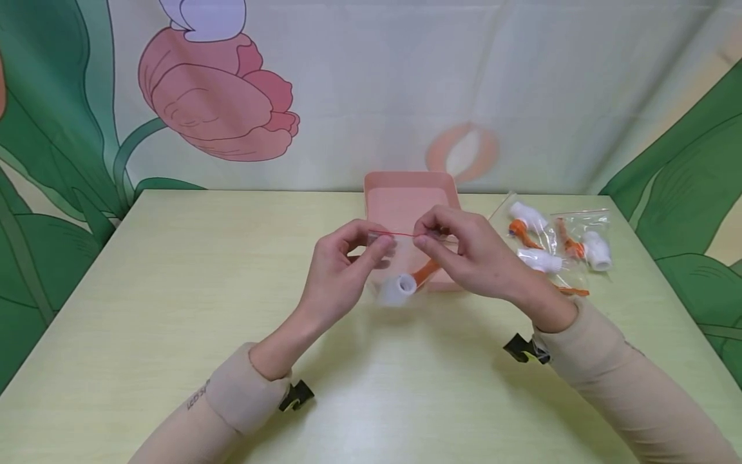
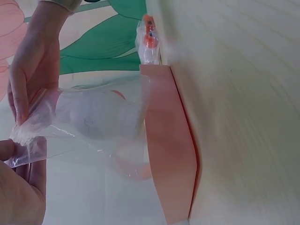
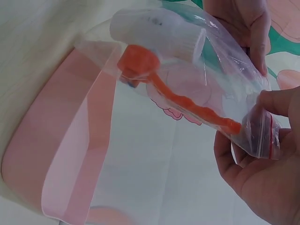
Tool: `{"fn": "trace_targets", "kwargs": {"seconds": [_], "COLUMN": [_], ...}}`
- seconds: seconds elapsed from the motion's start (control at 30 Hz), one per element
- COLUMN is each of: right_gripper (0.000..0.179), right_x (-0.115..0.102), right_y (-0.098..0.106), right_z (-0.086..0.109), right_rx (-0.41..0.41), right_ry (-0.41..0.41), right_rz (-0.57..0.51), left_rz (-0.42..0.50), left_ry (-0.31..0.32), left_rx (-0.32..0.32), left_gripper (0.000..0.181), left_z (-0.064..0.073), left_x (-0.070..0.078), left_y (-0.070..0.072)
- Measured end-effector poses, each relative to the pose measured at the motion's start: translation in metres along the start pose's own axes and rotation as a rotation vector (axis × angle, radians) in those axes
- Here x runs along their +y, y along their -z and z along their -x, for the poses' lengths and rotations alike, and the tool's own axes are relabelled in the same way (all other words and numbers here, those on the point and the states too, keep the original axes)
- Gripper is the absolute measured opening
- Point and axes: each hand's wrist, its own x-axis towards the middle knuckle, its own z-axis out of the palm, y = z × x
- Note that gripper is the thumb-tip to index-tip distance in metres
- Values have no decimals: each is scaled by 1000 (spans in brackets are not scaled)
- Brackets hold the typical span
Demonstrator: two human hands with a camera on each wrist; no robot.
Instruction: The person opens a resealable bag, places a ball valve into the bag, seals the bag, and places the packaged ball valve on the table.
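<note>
A clear zip bag (image 3: 220,61) with a red line along its seal hangs between both hands. Inside it are a white plastic cylinder (image 3: 154,35) with a ribbed end and an orange wavy stick (image 3: 185,103) with a thick rounded head. My left hand (image 1: 342,264) pinches one end of the bag's top edge between thumb and fingers. The other end is pinched by my right hand (image 1: 475,254), so the red seal line runs straight across the gap. Behind and below the bag is a pink tray (image 1: 411,180), partly covered by the hands.
To the right of the tray lie several similar clear bags (image 1: 594,251) with white and orange parts. The pale wooden table (image 1: 191,290) ends at a printed flower curtain (image 1: 359,96) at the back.
</note>
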Motion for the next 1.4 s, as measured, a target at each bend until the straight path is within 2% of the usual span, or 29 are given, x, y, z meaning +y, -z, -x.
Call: {"fn": "trace_targets", "kwargs": {"seconds": [0.13, 0.23, 0.47, 0.6, 0.87, 1.2, 1.4], "right_gripper": [10, 10, 6, 9, 5, 4, 7], "right_x": [2, 6, 16, 20, 22, 18, 15], "right_y": [0, 1, 8, 10, 10, 12, 13], "right_z": [1, 2, 9, 10, 8, 9, 8], "right_rx": [19, 34, 67, 79, 108, 150, 163], "right_ry": [0, -30, -204, -249, -255, -214, -218], "right_rz": [-15, -48, -205, -283, -304, -253, -325], "left_rz": [-3, 14, 46, 37, 66, 77, 99], "left_ry": [-17, -22, -25, -15, 3, 12, 21], "left_rx": [-1, 10, 55, 69, 67, 98, 115], "left_gripper": [7, 7, 6, 8, 12, 12, 13], "left_z": [-1, -2, -5, -5, -5, -7, -8], "left_x": [0, 2, 6, 7, 7, 6, 6], "left_y": [0, 2, 9, 11, 13, 16, 17]}}
